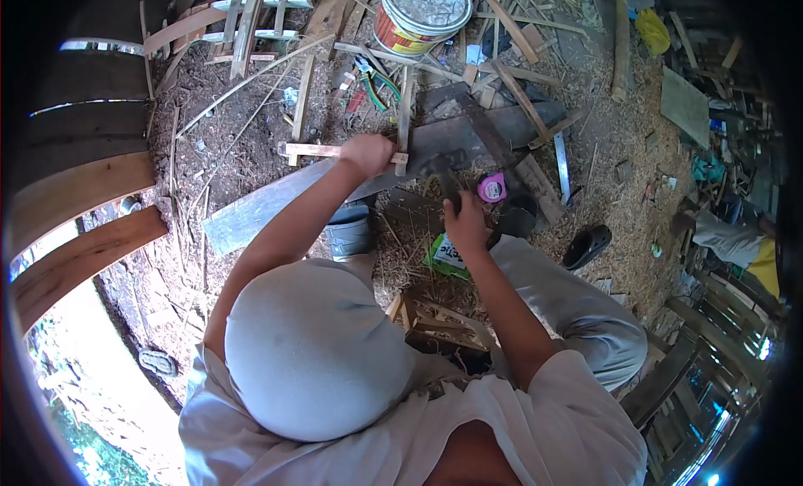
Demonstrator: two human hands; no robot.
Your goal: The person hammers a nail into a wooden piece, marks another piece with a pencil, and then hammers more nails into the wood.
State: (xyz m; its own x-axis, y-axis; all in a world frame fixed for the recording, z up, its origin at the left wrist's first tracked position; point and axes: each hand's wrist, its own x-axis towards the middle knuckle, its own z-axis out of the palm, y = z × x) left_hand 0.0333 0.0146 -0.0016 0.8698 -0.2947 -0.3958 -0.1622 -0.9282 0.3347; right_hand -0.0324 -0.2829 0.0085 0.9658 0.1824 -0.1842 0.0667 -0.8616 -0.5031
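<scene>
My left hand point(368, 154) is closed around the right end of a short wooden crosspiece point(314, 150), where it meets an upright wooden strip point(406, 101). A second strip point(303, 101) joins the crosspiece near its left end. This small frame rests over a long grey plank point(276, 207) on the ground. My right hand point(467, 225) grips the handle of a hammer point(449, 183); its head lies just right of the frame, close above the plank. A pink tape measure point(492, 186) is right of the hammer. Any nail under my left fingers is hidden.
A lidded paint bucket point(425, 17) stands at the back, near green-handled pliers point(378, 86). Wood strips and shavings litter the ground. A green packet point(448, 257) lies between my legs, a black clog point(586, 246) at right. Another person's clothed leg point(726, 237) shows far right.
</scene>
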